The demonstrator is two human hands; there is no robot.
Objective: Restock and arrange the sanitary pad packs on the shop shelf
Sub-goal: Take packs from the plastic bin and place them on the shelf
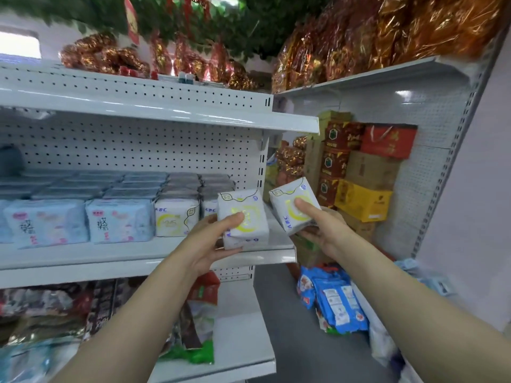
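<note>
At the right end of the middle shelf [138,258], the left grip [218,239] holds a first white pack [243,214], with the thumb on its yellow-ringed face and the fingers behind. A further white edge with blue letters shows under it; I cannot tell whether that is another pack, nor whether it touches the board. Just beside it, a narrow gap away, the right grip [323,230] holds a second white pack [290,208]. This one is tilted and out past the shelf's end, with the thumb pressed on the face and the fingers underneath.

Directly left of the held packs, two white ABC packs [177,217] stand face-front on the shelf, the right one half hidden. Next come two pale blue packs [120,221], with a sliver of a third at the frame's edge. Behind them, greyish rows of packs [138,183] run back to the perforated back panel [138,145], too blurred to count.

Red-and-gold foil bundles [387,37] crowd the top boards under hanging green leaves [235,23]. In the corner on the right, three dark red boxes [334,161] are stacked beside brown cartons [370,167]. One orange-red box [387,140] with a handle sits above them and one yellow carton [362,200] below. Blue packets [337,302] lean beside the grey floor [282,313]. The lower shelf [243,341] carries snack bags [193,327].
</note>
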